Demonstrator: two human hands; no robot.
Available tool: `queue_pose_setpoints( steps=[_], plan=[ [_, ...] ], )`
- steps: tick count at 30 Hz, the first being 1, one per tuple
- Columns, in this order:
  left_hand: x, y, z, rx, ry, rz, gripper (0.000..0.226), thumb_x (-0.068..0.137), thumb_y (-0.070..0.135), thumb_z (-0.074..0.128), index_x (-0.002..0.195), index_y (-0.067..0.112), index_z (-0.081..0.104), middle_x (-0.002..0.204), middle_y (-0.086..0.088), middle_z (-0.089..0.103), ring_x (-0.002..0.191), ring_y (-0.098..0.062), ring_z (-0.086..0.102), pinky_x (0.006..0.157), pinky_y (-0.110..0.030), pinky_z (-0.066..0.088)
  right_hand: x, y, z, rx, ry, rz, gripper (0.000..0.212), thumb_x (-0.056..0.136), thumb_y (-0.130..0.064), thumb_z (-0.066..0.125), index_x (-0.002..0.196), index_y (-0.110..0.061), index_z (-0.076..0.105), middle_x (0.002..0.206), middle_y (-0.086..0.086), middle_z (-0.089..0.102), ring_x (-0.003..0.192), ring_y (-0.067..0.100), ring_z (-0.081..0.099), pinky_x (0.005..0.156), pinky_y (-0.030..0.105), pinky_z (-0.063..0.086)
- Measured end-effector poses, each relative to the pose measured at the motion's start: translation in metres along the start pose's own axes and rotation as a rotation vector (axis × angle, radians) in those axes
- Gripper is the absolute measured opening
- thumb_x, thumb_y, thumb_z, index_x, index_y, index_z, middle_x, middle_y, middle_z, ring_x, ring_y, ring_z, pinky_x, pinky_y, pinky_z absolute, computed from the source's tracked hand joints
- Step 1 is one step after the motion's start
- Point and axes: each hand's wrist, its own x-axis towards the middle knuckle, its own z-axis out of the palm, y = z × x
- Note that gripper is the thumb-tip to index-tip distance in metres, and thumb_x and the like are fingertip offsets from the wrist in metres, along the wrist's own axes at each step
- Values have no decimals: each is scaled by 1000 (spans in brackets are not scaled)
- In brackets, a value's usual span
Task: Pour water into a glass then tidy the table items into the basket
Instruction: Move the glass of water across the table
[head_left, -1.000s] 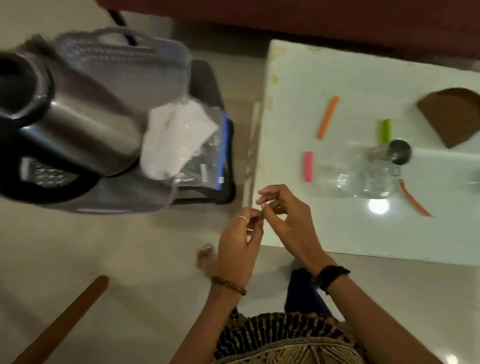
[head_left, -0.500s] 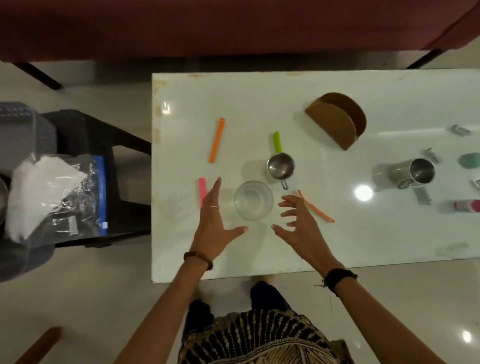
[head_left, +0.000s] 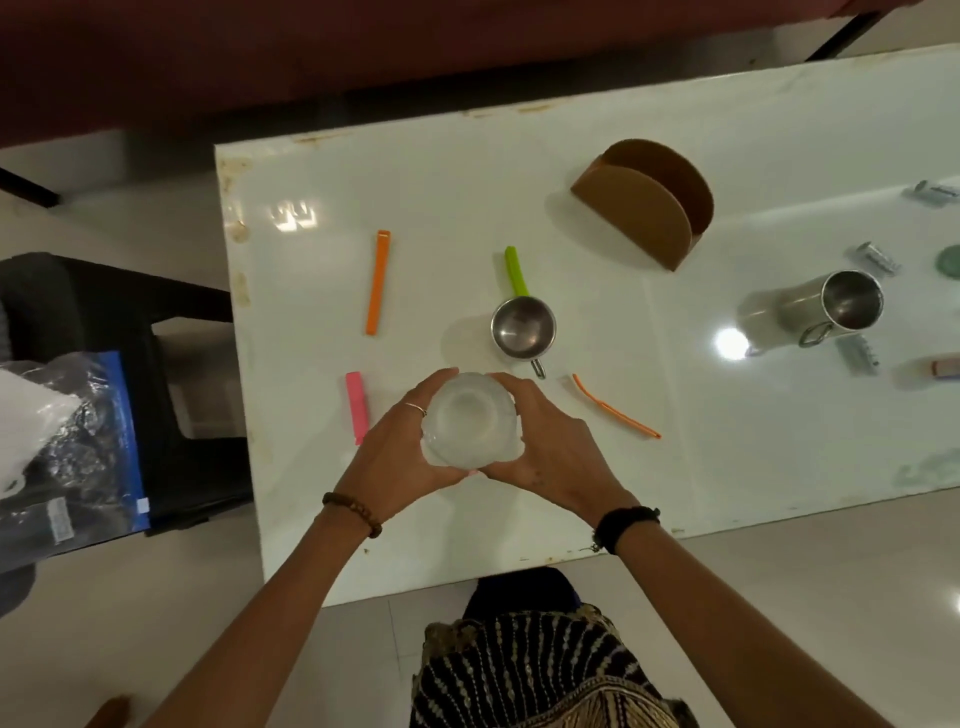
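Far left: clear plastic bag (head_left: 67, 447) with blue edge lying on a black stool (head_left: 171, 322) off the surface (head_left: 701, 467). Pink clip (head_left: 357, 407) and orange clip (head_left: 378, 282) lying flat. Left hand (head_left: 400, 457) and right hand (head_left: 550, 441) are both curling around the glass (head_left: 470, 421), gripping it between them near the surface's front edge. Small steel cup (head_left: 523, 327) sitting just behind it, touching a green clip (head_left: 516, 270). Thin orange clip (head_left: 615, 408), brown holder (head_left: 644, 202), steel mug (head_left: 815, 309) lying rightward.
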Motion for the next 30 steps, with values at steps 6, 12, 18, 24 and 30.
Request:
queue_pose_setpoints(
  steps=[6,12,18,24,30],
  plan=[
    [-11,56,-12,93,10,88,84,49,63,66,117,73,17,116,46,35,111,19,39,87,10,25,-19,-17,-48,-35,39,-119,84,65,-52,69,135,-27,30,126,-8,48,103,5,53,69,38,56],
    [18,152,-9,183,10,239,89,49,66,69,124,62,22,123,35,44,115,9,45,90,3,37,-25,-15,-146,-28,81,-127,86,62,-57,66,132,-36,22,121,-19,39,100,-5,48,74,32,55],
    [90,254,29,177,26,350,87,53,65,73,122,57,20,114,38,40,106,10,45,85,1,39,-8,24,-264,-109,160,-151,87,58,-54,69,130,-41,22,121,-19,40,99,4,51,76,26,54],
    [181,317,81,244,70,347,96,58,52,77,137,33,26,121,15,55,98,-2,54,78,-8,37,27,89,-358,-72,145,-147,92,59,-52,73,134,-35,23,135,-14,36,109,6,49,79,20,54],
    [259,325,140,259,116,267,93,63,49,76,138,28,25,131,2,55,109,-20,57,83,-19,35,71,165,-394,-44,80,-127,93,62,-39,79,137,-27,24,132,-15,35,113,2,38,88,11,35]
  ],
)
